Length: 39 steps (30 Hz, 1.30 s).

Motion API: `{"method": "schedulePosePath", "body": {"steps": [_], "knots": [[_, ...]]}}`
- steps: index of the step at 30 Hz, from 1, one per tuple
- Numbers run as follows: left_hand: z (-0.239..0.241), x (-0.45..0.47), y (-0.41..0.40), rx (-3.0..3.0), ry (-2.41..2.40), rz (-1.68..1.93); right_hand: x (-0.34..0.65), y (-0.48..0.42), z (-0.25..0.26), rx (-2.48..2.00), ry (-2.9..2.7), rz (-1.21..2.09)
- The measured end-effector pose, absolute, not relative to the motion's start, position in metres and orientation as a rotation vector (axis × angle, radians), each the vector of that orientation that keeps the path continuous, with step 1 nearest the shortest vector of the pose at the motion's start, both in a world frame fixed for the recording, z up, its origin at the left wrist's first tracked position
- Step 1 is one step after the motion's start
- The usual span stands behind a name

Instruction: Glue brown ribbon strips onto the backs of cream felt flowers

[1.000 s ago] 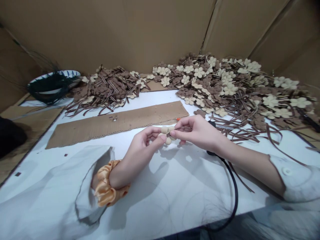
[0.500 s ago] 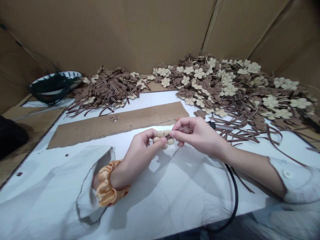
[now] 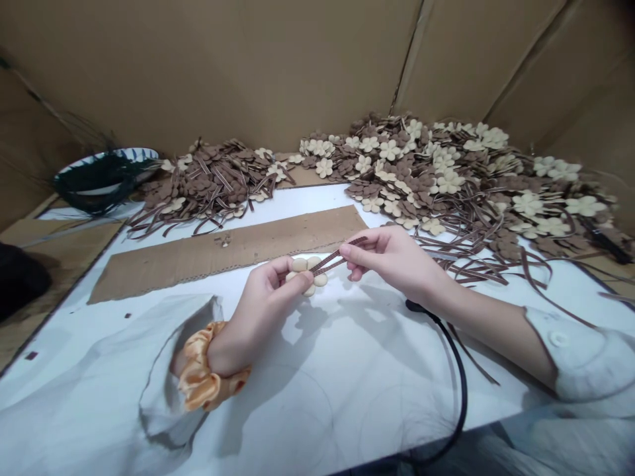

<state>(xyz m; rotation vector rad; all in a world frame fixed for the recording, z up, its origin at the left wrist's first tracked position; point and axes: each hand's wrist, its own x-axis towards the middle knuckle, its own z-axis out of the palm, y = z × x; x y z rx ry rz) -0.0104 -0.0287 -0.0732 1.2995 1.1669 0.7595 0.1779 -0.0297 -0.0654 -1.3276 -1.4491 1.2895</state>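
Okay, on my feed the left hand (image 3: 265, 307) is closed on a cream felt flower (image 3: 299, 265), pinching it between thumb and fingers near the middle of the white table (image 3: 347, 396). The right hand (image 3: 389, 258) is closed on a brown striped ribbon (image 3: 341, 255), which runs from the flower's centre. An orange satin scrunchie (image 3: 201, 373) circles the left wrist.

At the table's far left corner sits a blue-and-white bowl (image 3: 106, 156), with dark green thread (image 3: 99, 180) heaped in it and trailing over its rim. Along the far edge lie two heaps of brown and cream felt flowers (image 3: 421, 158) tangled with ribbon. A cardboard strip (image 3: 223, 254) lies just beyond the left hand, and a black cable (image 3: 459, 377) curves past the right forearm toward the near edge.
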Motion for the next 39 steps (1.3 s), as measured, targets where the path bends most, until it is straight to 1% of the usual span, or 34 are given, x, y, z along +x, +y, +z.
{"method": "schedulePosePath", "body": {"steps": [5,10,15,18,26,29,32,34,39], "knots": [[-0.077,-0.013,-0.028,1.233,1.132,0.818,0.178,-0.031,-0.062,-1.342,-1.395,1.204],[-0.077,-0.013,-0.028,1.218,1.101,0.858,0.174,-0.035,-0.052,-1.394,-1.345,1.025],[-0.075,-0.012,-0.029,1.201,1.123,0.893,0.173,-0.037,-0.055,-1.322,-1.367,0.897],[-0.075,-0.012,-0.029,1.191,1.142,0.909,0.172,-0.040,-0.061,-1.229,-1.433,0.728],[-0.079,-0.012,-0.029,1.172,1.086,0.978,0.170,-0.050,-0.064,-1.072,-1.651,0.152],[-0.081,-0.011,-0.028,1.152,1.064,1.009,0.169,-0.050,-0.065,-1.004,-1.674,0.042],[-0.082,-0.011,-0.028,1.149,1.042,1.016,0.170,-0.049,-0.066,-1.003,-1.671,0.056],[-0.082,-0.012,-0.028,1.163,1.025,1.013,0.170,-0.048,-0.066,-1.021,-1.646,0.127],[-0.081,-0.012,-0.029,1.212,0.997,1.004,0.172,-0.042,-0.062,-1.140,-1.505,0.493]]}}
